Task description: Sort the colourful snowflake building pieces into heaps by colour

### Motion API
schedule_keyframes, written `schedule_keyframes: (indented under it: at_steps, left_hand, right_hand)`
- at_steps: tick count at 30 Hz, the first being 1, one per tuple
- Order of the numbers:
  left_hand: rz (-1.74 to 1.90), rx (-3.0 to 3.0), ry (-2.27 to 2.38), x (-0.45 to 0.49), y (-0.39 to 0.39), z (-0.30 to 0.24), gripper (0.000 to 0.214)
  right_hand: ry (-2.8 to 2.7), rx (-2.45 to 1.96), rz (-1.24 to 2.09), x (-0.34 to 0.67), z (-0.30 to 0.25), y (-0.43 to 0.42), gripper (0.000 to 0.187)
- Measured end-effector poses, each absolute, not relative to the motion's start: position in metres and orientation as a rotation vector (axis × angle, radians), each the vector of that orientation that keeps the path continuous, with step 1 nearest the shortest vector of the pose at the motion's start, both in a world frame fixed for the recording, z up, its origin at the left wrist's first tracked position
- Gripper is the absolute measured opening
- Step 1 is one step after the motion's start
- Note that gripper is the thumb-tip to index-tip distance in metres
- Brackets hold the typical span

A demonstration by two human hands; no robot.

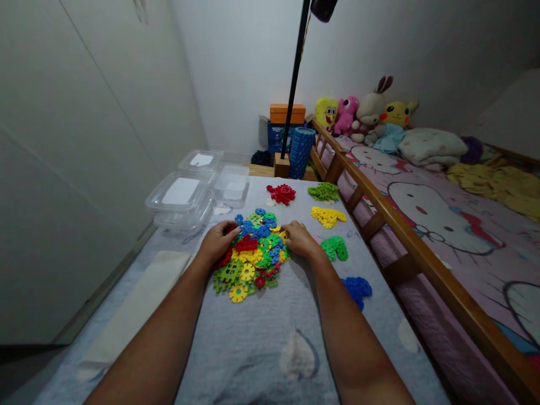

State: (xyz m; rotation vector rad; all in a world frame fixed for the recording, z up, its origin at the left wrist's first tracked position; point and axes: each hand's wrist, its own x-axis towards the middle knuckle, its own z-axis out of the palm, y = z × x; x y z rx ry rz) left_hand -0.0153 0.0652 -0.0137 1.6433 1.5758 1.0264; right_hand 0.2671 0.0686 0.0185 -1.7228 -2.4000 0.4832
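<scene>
A mixed pile of plastic interlocking building pieces (248,256) in red, yellow, green and blue lies on the cloth between my hands. My left hand (217,243) is curled at the pile's left edge, with red pieces by its fingers; what it grips is partly hidden. On the pile's right edge, my right hand (300,239) has its fingers closed at a yellow flower-shaped disc (283,236). Single-colour groups lie beyond and to the right: red pieces (282,194), light green pieces (323,192), yellow discs (328,216), green discs (335,248) and blue discs (358,289).
Clear plastic boxes (181,194) with lids stand at the back left. A pale flat board (139,304) lies along the left side. The bed's wooden rail (379,208) borders the right side. A black lamp pole (294,84) rises behind the table.
</scene>
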Motion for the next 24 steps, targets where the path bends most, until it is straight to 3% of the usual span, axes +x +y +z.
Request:
schedule_keyframes:
  at_steps: [4, 12, 19, 24]
  left_hand:
    - [1.000, 1.699, 1.598, -0.016, 0.067, -0.017, 0.049]
    - [1.011, 1.742, 1.633, -0.014, 0.066, -0.016, 0.044]
    - [1.043, 1.729, 1.604, -0.014, 0.064, -0.016, 0.045]
    - [1.052, 1.699, 1.605, -0.013, 0.062, -0.014, 0.045]
  right_hand:
    - [-2.354, -1.775, 0.505, 0.269, 0.018, 0.068, 0.044]
    - [-2.067, -1.637, 0.824, 0.285, 0.024, 0.071, 0.015]
    - [-1.960, -1.597, 1.079, 0.290, 0.040, 0.066, 0.020]
    - [-2.029, -1.768, 0.949, 0.299, 0.064, 0.063, 0.018]
